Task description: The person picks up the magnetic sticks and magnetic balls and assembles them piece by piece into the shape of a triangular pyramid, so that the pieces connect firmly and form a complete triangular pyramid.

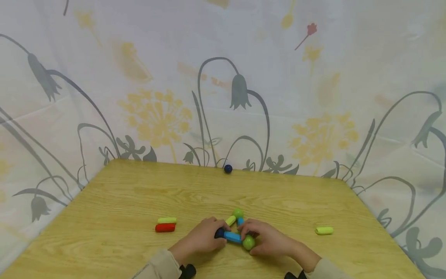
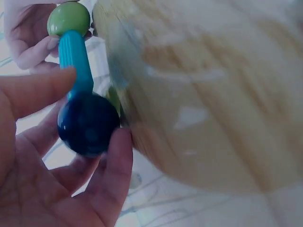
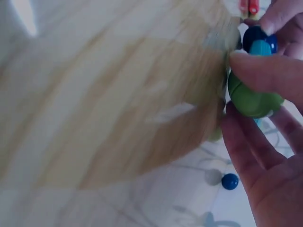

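Note:
Low on the wooden table, a triangle of rods and balls lies between two hands. My left hand (image 1: 205, 236) grips the dark blue ball (image 2: 88, 124) at its left corner, thumb along the blue rod (image 1: 232, 237). At the right corner my right hand (image 1: 270, 238) holds a green ball (image 3: 253, 98) between thumb and fingers. The blue rod joins these two balls. Behind, a second green ball (image 1: 238, 213) forms the far corner, with a yellow-green rod (image 1: 230, 220) on its left and another blue rod (image 1: 241, 221) on its right, partly hidden by my right hand.
To the left on the table (image 1: 139, 193) lie a yellow-green rod (image 1: 167, 220) and a red rod (image 1: 165, 227), side by side. Another yellow-green rod (image 1: 324, 231) lies at the right. A dark blue ball (image 1: 228, 169) sits at the far edge, by the patterned cloth (image 1: 223, 128).

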